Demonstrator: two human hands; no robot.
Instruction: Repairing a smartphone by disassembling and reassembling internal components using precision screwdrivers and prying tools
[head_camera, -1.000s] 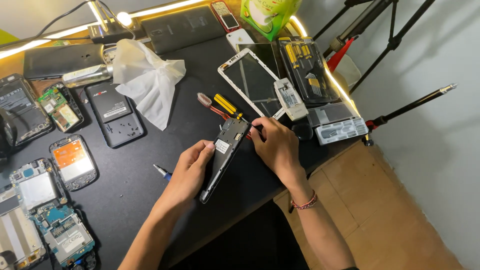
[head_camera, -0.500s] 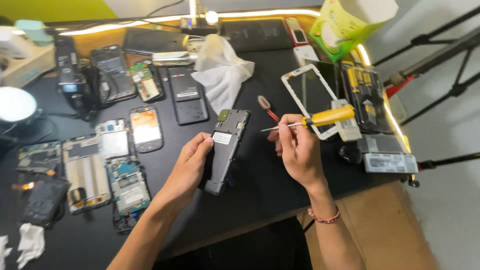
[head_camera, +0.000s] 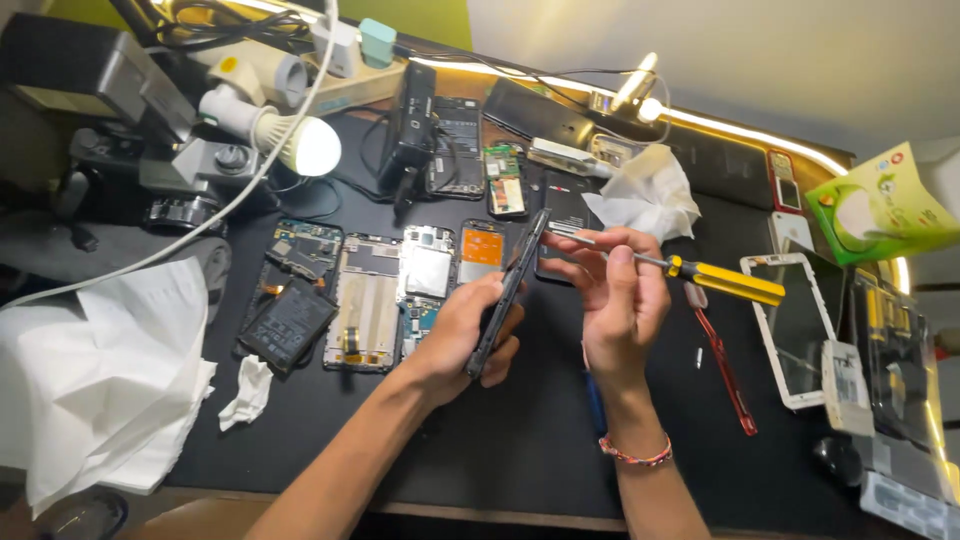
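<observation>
- The left hand (head_camera: 462, 335) is clamped round the lower part of a dark phone body (head_camera: 508, 292), which stands on edge, tilted, lifted above the middle of the black table (head_camera: 530, 450).
- The right hand (head_camera: 615, 300) pinches a yellow-handled screwdriver (head_camera: 700, 275); its metal tip points left and meets the upper end of the phone body.
- The two hands sit close together, with the phone body between them.
- Just left of the left hand a row of opened phones and circuit boards (head_camera: 400, 290) lies flat on the table, one with an orange rectangular patch (head_camera: 481, 246).
- Far right, at the table's edge, a green carton (head_camera: 880, 205) with a white oval and small red marks stands tilted.
- Beside it, a little nearer, lies a white phone frame (head_camera: 795, 325) with a dark screen area.
- A red tool (head_camera: 722, 365) lies on the table just right of the right hand, under the screwdriver's handle.
- Crumpled white tissue (head_camera: 648, 195) sits beyond the hands, near a small lit lamp (head_camera: 640, 90).
- On the near left, a large sheet of white paper (head_camera: 100, 380) hangs over the table's edge.
- Far left, a white bulb (head_camera: 305, 145) lies among cables.
- A beaded bracelet (head_camera: 632, 455) circles the right wrist.
</observation>
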